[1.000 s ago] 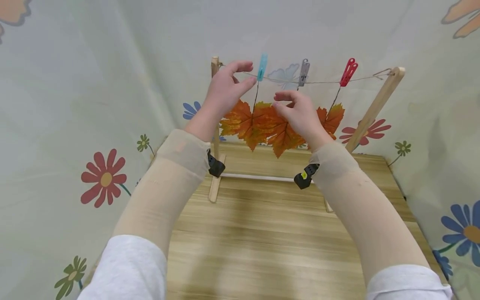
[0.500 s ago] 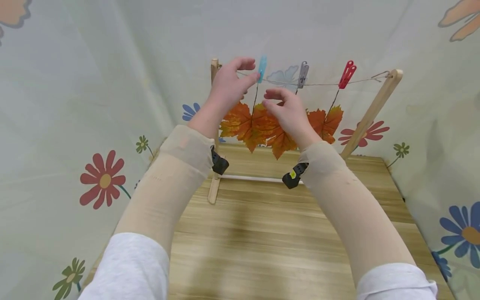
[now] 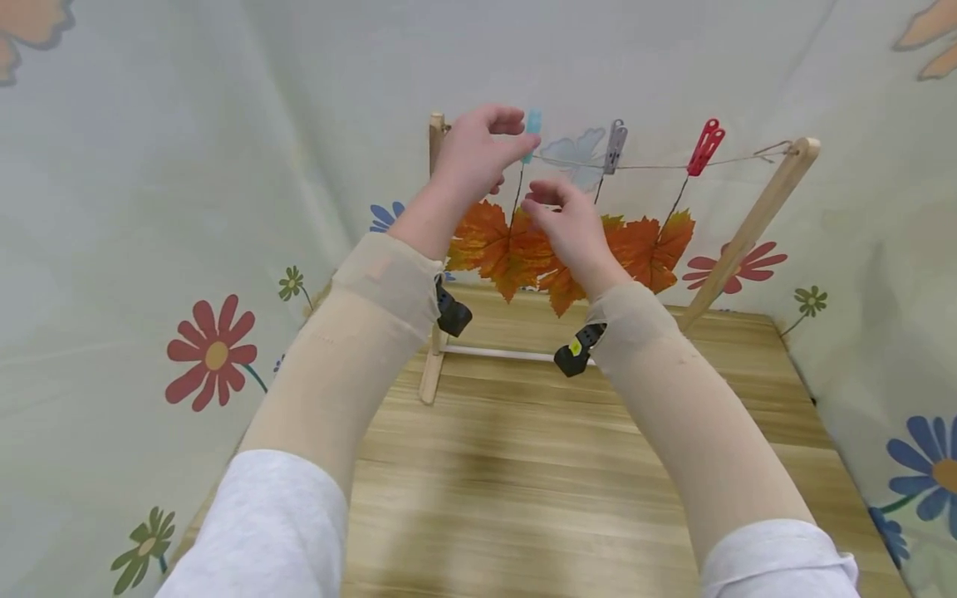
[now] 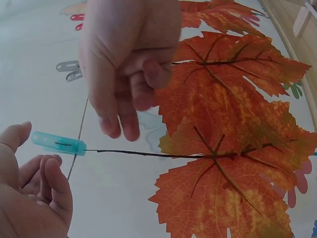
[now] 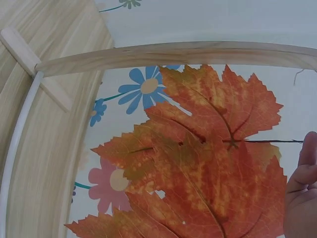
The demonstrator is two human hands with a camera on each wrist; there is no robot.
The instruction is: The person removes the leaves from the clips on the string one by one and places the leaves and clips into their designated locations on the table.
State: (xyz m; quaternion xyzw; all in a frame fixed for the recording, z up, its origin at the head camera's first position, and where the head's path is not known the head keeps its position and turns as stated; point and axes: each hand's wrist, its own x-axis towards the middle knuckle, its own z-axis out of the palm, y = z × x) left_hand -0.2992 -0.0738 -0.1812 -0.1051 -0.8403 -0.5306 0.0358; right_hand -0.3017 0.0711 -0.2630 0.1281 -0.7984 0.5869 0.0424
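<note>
A wooden table (image 3: 568,490) carries a wooden rack (image 3: 432,378).

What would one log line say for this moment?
left hand: at blue clothespin, grip unclear | right hand: pinching middle leaf stem | three leaves hang

Left hand (image 3: 478,154) now closed in on the blue peg (image 3: 532,133), right hand (image 3: 571,224) shifted leftward to the leaf stem (image 3: 517,189).
</note>
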